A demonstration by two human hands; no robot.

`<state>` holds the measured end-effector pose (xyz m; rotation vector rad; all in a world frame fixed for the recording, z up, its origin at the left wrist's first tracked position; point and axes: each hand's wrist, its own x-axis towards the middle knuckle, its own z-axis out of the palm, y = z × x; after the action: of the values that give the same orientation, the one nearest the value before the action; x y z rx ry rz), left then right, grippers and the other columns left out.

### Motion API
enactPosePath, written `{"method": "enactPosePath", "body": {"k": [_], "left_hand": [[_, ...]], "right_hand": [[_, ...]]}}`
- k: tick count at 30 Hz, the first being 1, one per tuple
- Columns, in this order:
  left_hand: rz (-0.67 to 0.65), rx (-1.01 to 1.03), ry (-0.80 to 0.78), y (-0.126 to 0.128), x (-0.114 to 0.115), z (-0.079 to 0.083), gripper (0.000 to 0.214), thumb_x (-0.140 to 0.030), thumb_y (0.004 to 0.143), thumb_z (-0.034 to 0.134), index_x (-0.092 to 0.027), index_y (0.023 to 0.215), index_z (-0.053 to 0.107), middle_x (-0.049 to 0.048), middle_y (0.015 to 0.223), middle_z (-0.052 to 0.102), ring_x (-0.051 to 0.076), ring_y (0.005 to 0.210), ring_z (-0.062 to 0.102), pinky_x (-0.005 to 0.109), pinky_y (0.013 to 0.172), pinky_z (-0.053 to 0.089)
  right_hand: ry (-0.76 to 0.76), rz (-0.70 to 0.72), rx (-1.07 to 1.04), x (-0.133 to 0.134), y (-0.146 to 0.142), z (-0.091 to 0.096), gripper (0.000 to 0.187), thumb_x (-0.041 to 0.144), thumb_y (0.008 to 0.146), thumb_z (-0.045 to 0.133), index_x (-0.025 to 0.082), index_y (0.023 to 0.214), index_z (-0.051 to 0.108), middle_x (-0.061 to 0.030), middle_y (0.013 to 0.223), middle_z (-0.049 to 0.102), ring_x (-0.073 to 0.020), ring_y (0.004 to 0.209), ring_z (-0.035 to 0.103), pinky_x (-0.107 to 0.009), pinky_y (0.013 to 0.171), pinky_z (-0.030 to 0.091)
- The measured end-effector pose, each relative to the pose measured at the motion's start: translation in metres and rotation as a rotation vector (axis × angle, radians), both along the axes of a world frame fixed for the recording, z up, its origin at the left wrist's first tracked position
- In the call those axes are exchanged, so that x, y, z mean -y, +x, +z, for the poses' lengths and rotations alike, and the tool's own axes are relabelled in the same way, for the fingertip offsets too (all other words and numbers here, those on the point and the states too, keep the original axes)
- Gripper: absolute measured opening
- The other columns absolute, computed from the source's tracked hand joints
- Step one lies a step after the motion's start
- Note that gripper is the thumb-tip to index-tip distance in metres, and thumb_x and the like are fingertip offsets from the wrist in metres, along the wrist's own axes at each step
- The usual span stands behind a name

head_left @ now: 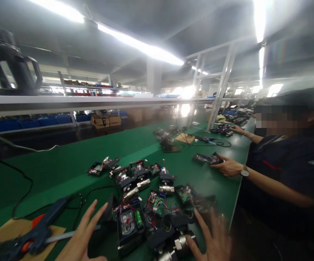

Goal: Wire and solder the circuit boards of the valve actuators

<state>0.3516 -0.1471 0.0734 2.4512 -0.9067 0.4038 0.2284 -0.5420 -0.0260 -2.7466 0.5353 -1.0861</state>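
Left hand and right hand had fingers spread, neither visibly gripping. Open housing with green cell sat between them on the desk. Risk, judged: lifting it from the crowd could have snagged the loose red wires and strained a joint. Right hand was blurred; contact with the metal fitting unclear. Bottom edge cropped both palms.

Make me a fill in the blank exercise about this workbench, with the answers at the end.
1. Nearest the glue gun is the person's ____.
2. The cylinder in the open black case is coloured ____.
3. The co-worker wears a ____ on one wrist.
4. The shelf under the shiny handled vessel is coloured ____.

Missing words: left hand; green; watch; white.
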Motion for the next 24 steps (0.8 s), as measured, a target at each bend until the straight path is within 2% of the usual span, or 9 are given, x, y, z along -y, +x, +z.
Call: {"method": "enactPosePath", "body": {"k": [2, 4, 6, 9, 12, 14, 18, 24], "left_hand": [[-0.057, -0.062, 0.022, -0.002, 0.021, 0.000, 0.105, -0.025, 0.067, 0.076, -0.047, 0.152, 0.020, -0.0014, 0.167, 0.005, 0.041, 0.143, 0.034, 0.059, 0.106, 0.046], [-0.071, -0.049, 0.021, -0.006, 0.039, -0.006, 0.105, -0.016, 0.063, 0.076, -0.049, 0.149, 0.026, -0.0023, 0.167, 0.002, 0.041, 0.145, 0.031, 0.060, 0.108, 0.043], [-0.080, 0.008, 0.005, -0.009, 0.054, -0.016, 0.102, -0.017, 0.062, 0.081, -0.047, 0.147, 0.032, 0.0001, 0.167, -0.001, 0.043, 0.146, 0.028, 0.060, 0.109, 0.043], [-0.041, 0.067, -0.026, -0.011, 0.067, -0.031, 0.087, -0.026, 0.072, 0.081, -0.038, 0.145, 0.036, 0.0067, 0.166, -0.002, 0.042, 0.148, 0.024, 0.059, 0.111, 0.042], [0.012, 0.088, -0.036, -0.013, 0.072, -0.039, 0.068, -0.030, 0.084, 0.069, -0.036, 0.144, 0.037, 0.0085, 0.165, 0.002, 0.040, 0.149, 0.023, 0.060, 0.112, 0.040], [0.034, 0.076, -0.013, -0.017, 0.073, -0.040, 0.062, -0.030, 0.088, 0.064, -0.036, 0.143, 0.036, 0.0078, 0.165, 0.001, 0.038, 0.149, 0.023, 0.060, 0.112, 0.040], [0.073, 0.014, 0.044, -0.024, 0.071, -0.034, 0.063, -0.029, 0.090, 0.060, -0.035, 0.146, 0.032, 0.0069, 0.165, -0.004, 0.036, 0.150, 0.021, 0.057, 0.114, 0.038], [0.106, -0.075, -0.013, -0.022, 0.067, -0.024, 0.076, -0.037, 0.088, 0.065, -0.034, 0.152, 0.023, 0.0093, 0.165, -0.008, 0.037, 0.151, 0.018, 0.058, 0.116, 0.034]], "right_hand": [[0.001, -0.012, 0.021, -0.003, 0.005, 0.003, 0.068, 0.056, 0.095, 0.044, 0.045, 0.155, 0.014, -0.0096, 0.166, 0.000, -0.0535, 0.147, 0.006, -0.085, 0.089, 0.036], [0.020, -0.021, 0.025, -0.005, 0.007, 0.006, 0.062, 0.057, 0.094, 0.046, 0.041, 0.151, 0.029, -0.0110, 0.166, 0.003, -0.0528, 0.147, 0.007, -0.086, 0.091, 0.032], [0.045, -0.025, 0.022, -0.006, 0.007, 0.009, 0.056, 0.058, 0.093, 0.048, 0.037, 0.145, 0.043, -0.0116, 0.165, 0.004, -0.0526, 0.147, 0.009, -0.086, 0.092, 0.031], [0.067, -0.005, 0.015, -0.005, 0.008, 0.014, 0.051, 0.056, 0.093, 0.049, 0.034, 0.139, 0.052, -0.0111, 0.166, 0.001, -0.0524, 0.147, 0.008, -0.085, 0.095, 0.029], [0.079, 0.030, 0.006, -0.001, 0.011, 0.017, 0.048, 0.054, 0.094, 0.048, 0.035, 0.137, 0.054, -0.0107, 0.166, -0.001, -0.0523, 0.147, 0.007, -0.085, 0.093, 0.031], [0.080, 0.044, 0.003, 0.002, 0.012, 0.016, 0.047, 0.054, 0.094, 0.048, 0.035, 0.137, 0.055, -0.0110, 0.166, -0.001, -0.0527, 0.147, 0.006, -0.085, 0.093, 0.030], [0.081, 0.061, 0.035, 0.005, 0.013, 0.014, 0.050, 0.059, 0.093, 0.046, 0.038, 0.138, 0.054, -0.0101, 0.166, 0.002, -0.0553, 0.146, 0.009, -0.088, 0.090, 0.028], [0.075, 0.094, 0.097, -0.010, 0.013, 0.026, 0.048, 0.059, 0.094, 0.043, 0.037, 0.133, 0.059, -0.0075, 0.167, 0.001, -0.0541, 0.147, 0.000, -0.089, 0.096, 0.014]]}}
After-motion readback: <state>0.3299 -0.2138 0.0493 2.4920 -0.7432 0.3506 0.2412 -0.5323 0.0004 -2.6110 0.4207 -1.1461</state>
